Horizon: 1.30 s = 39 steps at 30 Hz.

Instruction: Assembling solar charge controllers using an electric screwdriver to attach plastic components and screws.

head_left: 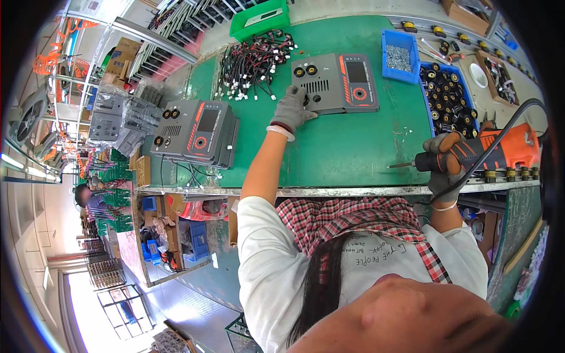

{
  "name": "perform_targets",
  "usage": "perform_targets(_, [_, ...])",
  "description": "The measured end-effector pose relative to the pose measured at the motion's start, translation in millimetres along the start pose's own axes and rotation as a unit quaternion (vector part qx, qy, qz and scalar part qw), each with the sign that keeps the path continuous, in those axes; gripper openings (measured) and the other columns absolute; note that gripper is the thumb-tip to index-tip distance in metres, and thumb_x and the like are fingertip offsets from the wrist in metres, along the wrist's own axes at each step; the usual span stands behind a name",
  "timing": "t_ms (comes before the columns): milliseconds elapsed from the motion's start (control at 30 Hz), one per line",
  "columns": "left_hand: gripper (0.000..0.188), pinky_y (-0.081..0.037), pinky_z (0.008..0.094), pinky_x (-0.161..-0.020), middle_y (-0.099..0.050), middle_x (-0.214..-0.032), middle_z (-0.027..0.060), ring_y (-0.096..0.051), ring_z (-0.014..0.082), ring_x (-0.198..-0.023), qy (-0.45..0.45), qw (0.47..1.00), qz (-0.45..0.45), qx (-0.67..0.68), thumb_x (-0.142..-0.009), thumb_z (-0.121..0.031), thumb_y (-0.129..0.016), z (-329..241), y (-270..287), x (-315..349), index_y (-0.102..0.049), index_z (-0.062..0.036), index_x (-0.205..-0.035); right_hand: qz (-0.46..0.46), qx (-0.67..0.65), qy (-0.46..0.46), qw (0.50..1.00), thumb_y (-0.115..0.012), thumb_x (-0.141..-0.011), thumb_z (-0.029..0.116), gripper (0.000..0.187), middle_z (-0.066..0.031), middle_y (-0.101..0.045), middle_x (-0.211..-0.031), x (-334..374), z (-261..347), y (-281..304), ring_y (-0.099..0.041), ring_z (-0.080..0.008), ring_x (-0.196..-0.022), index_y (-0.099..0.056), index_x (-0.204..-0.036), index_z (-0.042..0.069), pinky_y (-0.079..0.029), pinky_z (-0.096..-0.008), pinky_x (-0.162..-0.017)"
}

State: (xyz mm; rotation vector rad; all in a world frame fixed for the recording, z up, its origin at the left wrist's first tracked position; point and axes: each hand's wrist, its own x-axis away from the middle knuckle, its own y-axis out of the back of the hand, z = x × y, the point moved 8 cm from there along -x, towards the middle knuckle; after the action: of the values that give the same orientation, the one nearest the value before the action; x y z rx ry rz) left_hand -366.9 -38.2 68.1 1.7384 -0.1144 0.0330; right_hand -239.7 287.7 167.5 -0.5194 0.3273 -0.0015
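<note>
Grey housing, smooth and matt, makes up the control panel [332, 88] that lies face up on the green bench [353, 141], up toward twelve o'clock from the worker. From where I stand, I see a dark screen [356, 72] on its three o'clock side, an orange-ringed dial [359, 93] below that, slanting orange stripes beside it, and a slotted grille toward nine o'clock with gold-and-black round fittings about it. The gloved left hand [294, 109] lies over the panel's seven o'clock corner, its forearm coming up from six o'clock, fingers on the face and thumb set apart along the near edge; I can't tell whether it is squeezing. At four o'clock from the panel, the gloved right hand [445, 162] is wrapped round an orange-and-black power driver [482, 150], forearm rising from below, the bit pointing level to nine o'clock, well apart from the panel. A heap of wire leads [256, 62] sits at eleven o'clock from the left hand, stacked similar panels [200, 129] near nine, and a blue tray [401, 75] of screws at two o'clock from the panel.
</note>
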Motion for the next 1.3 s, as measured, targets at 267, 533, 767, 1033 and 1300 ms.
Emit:
perform_targets(267, [0.06,-0.048,0.0383,-0.074,-0.04,-0.119,0.0111,-0.055,0.031,-0.092,-0.078,0.982,-0.125,0.116,-0.052,-0.027,-0.079,-10.3,50.5,59.9,-0.048,-0.0103,-0.101,0.055,-0.108,0.157,0.98,-0.067,-0.068,0.026,0.057,-0.0006,-0.04,-0.069,8.3,56.7,-19.2,-0.042,-0.0138,-0.058,-0.04,-0.116,0.013,-0.041,-0.033,-0.058])
perform_targets(533, [0.059,-0.048,0.0393,-0.074,-0.042,-0.117,0.0129,-0.055,0.0334,-0.09,-0.202,0.97,-0.005,0.134,-0.051,-0.02,-0.077,-38.3,-9.6,188.5,-0.047,-0.0088,-0.101,0.166,-0.17,0.188,0.953,-0.068,-0.069,0.033,0.08,-0.0001,-0.04,-0.073,28.0,83.8,-38.4,-0.042,-0.0122,-0.061,-0.02,-0.133,0.024,-0.039,-0.0317,-0.059])
perform_targets(767, [0.064,-0.015,0.0434,-0.103,-0.041,-0.121,0.0097,-0.031,0.0306,-0.12,-0.284,0.956,-0.062,-0.023,-0.058,-0.037,-0.07,-38.6,-36.8,200.8,-0.045,-0.0083,-0.109,0.123,-0.155,0.113,0.974,-0.066,-0.069,0.034,0.062,-0.0008,-0.041,-0.073,12.0,32.3,-48.9,-0.043,-0.0137,-0.065,-0.034,-0.119,0.015,-0.04,-0.0321,-0.063])
perform_targets(1033, [0.032,-0.048,0.0379,-0.07,-0.058,-0.097,0.013,-0.057,0.032,-0.087,-0.077,0.979,-0.139,0.128,-0.079,-0.034,-0.053,22.3,14.7,124.5,-0.056,-0.0086,-0.099,-0.037,-0.166,-0.127,0.977,-0.059,-0.071,0.026,0.026,-0.0035,-0.047,-0.074,-2.6,-86.4,-44.4,-0.049,-0.0159,-0.071,-0.047,-0.081,0.006,-0.046,-0.0349,-0.069])
perform_targets(1300, [0.027,-0.047,0.0374,-0.078,-0.059,-0.099,0.0128,-0.057,0.031,-0.091,0.179,0.976,-0.126,0.017,-0.081,-0.028,-0.048,104.5,22.5,-47.3,-0.057,-0.0134,-0.102,-0.063,-0.218,-0.344,0.911,-0.055,-0.075,0.029,0.024,-0.0051,-0.054,-0.075,23.2,-187.3,-25.9,-0.056,-0.0202,-0.072,-0.052,-0.085,0.007,-0.046,-0.031,-0.068])
